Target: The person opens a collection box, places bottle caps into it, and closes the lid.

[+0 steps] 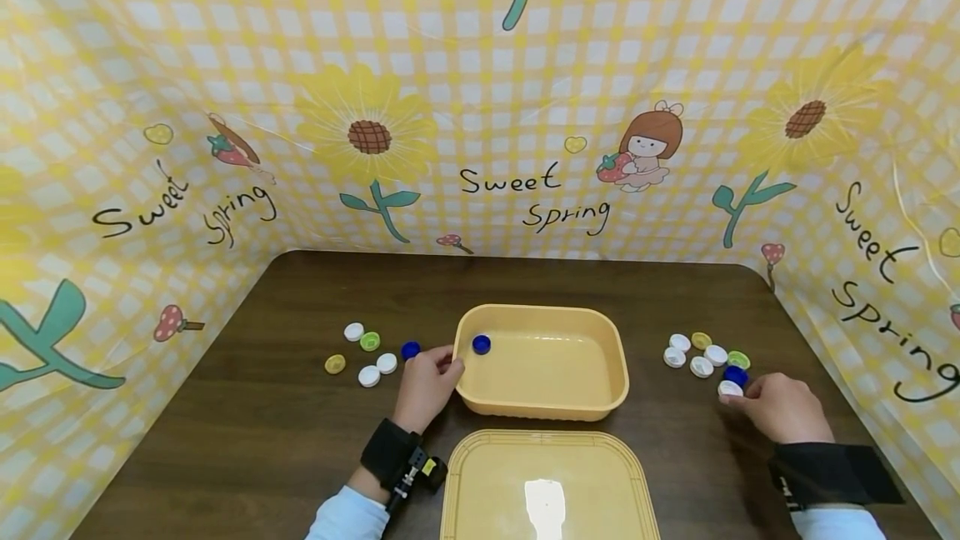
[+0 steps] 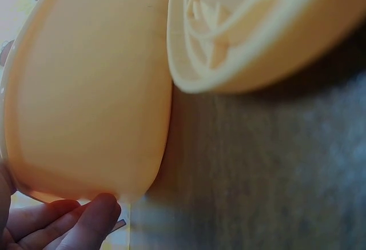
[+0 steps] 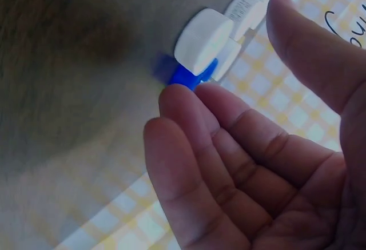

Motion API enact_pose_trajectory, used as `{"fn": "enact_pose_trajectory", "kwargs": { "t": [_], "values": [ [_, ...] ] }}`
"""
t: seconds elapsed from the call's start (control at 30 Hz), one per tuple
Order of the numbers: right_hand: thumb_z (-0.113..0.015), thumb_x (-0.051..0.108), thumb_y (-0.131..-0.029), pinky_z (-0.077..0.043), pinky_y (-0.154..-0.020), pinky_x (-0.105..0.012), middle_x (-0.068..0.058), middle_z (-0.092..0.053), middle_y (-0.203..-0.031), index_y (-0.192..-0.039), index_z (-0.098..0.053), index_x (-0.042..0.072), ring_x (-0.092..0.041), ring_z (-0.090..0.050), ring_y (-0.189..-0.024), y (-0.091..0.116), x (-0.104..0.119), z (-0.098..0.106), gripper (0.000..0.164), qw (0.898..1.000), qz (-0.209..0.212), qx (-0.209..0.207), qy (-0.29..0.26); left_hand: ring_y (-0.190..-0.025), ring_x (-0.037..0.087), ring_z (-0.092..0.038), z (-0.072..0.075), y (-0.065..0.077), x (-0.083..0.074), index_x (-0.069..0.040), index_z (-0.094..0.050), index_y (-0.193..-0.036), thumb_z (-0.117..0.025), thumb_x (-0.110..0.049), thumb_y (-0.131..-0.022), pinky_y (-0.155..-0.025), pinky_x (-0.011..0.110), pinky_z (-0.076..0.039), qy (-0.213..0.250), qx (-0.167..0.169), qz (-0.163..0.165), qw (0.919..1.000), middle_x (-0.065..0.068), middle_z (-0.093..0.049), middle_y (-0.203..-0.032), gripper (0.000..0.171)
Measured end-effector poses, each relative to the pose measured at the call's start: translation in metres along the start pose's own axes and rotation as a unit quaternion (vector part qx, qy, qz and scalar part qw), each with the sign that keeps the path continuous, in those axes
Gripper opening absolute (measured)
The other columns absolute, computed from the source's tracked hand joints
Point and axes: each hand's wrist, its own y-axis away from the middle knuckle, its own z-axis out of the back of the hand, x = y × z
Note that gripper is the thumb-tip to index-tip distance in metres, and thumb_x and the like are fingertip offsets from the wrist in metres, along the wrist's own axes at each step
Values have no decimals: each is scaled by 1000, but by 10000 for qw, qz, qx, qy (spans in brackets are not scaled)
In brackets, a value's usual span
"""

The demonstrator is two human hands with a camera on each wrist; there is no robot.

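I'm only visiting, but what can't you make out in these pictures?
- Near edge of the lid: cut off by the head view's bottom edge.
- Outside of the tub's far wall: hidden in the head view by the tub itself.
- Marks on a white cap: too small and blurred in the right wrist view.
- Rest of the left sleeve: cut off by the head view's bottom edge.
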Motion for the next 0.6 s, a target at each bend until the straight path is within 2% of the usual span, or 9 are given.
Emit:
{"fn": "enact_pose_trajectory", "kwargs": {
  "t": [0.23, 0.43, 0.6],
  "values": [
    [-73, 42, -83, -30, -51, -33, 3, -39, -51, -52, -49, 12, -20, -42, -52, -5, 0, -11, 49, 9999, 44, -118, 99, -67, 11, -62, 1, 1, 1, 3, -69, -114, -62, -11, -91, -62, 27, -54, 101, 23, -34, 9999, 5, -70, -85, 28],
    [-73, 39, -82, -29, -51, -33, 2, -37, -51, -51, -46, 12, -22, -41, -52, -9, 4, -13, 50, 9996, -107, -231, 125, -67, 11, -61, 1, 2, 2, 3, -70, -113, -62, -11, -90, -62, 26, -53, 106, -12, -134, 9999, 5, -70, -83, 27],
    [-73, 35, -83, -34, -52, -36, -1, -43, -52, -51, -47, 10, -23, -44, -53, -12, 6, -12, 48, 9997, -134, -165, 151, -69, 11, -63, 2, 2, -1, 2, -70, -113, -62, -12, -90, -64, 26, -54, 83, 0, -96, 9999, 6, -71, -86, 28]
  ]
}}
